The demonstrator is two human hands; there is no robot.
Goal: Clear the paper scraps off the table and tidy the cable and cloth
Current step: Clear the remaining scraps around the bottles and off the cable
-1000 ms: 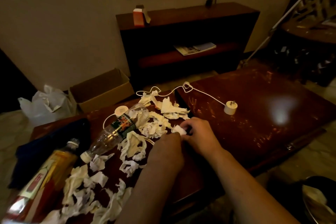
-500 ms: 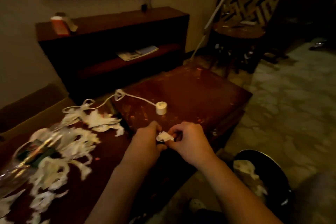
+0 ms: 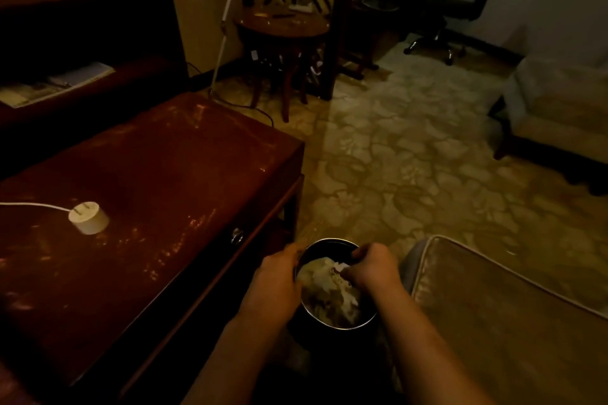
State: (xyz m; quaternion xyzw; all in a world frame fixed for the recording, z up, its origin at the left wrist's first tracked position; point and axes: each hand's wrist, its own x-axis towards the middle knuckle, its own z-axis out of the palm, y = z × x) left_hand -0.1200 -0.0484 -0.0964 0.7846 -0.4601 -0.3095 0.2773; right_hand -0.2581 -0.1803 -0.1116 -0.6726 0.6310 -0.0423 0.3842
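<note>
Paper scraps (image 3: 329,293) fill a round dark bin (image 3: 370,322) with a shiny rim that stands on the floor, directly under both hands. The right hand (image 3: 371,268) is over the far right part of the bin opening. Its fingers are curled, and they pinch a small white scrap (image 3: 342,268), which sticks out on the inner side of the hand, just above the heap. The left hand (image 3: 274,283) is at the left edge of the bin, across the opening from the right hand. Its fingers bend down at the rim, but I cannot tell if they grip the rim or only lie against it.

To the left of the left hand stands the dark red table (image 3: 158,181), its near corner just beside the bin. Far to the left of both hands, a white plug (image 3: 88,218) lies on the table top, and its white cable (image 3: 33,204) runs away to the left edge of the view. To the right of the right hand, close to the bin, there is a pale cushion (image 3: 510,322) with a piped edge. Beyond the hands lies a patterned carpet (image 3: 394,158).
</note>
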